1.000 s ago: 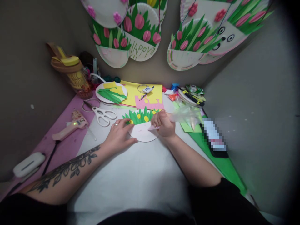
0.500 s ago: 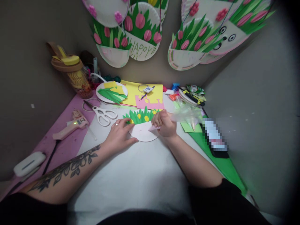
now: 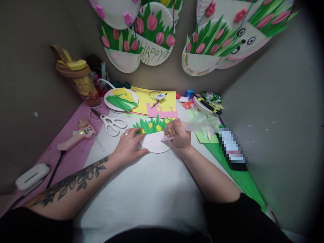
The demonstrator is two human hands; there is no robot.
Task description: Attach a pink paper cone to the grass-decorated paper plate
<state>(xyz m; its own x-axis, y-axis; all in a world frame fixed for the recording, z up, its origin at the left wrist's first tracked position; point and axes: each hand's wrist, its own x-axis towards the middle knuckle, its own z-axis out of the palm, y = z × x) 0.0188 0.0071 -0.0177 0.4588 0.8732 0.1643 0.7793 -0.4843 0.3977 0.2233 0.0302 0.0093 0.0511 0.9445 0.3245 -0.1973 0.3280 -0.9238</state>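
A white paper plate craft [image 3: 154, 145] lies on the white table cover, with green paper grass and yellow paper ovals standing out of its upper part. At the plate's left edge, my left hand [image 3: 130, 143] grips it, thumb low on the rim and fingers higher up. My right hand [image 3: 178, 133] is wrapped in a fist round a clear piping bag [image 3: 202, 123]. The bag's pale pink tip points down-left and meets the white front of the plate, where faint pinkish marks show. Its loose upper end trails off to the right.
White-handled scissors [image 3: 111, 125] and a pink glue gun [image 3: 78, 136] lie left. Behind are a plate of green and yellow paper scraps [image 3: 121, 99] and yellow paper [image 3: 139, 104]. A phone [image 3: 233, 148] lies right; a tumbler [image 3: 83, 84] stands back left. Finished plate crafts [image 3: 154, 50] hang on the wall.
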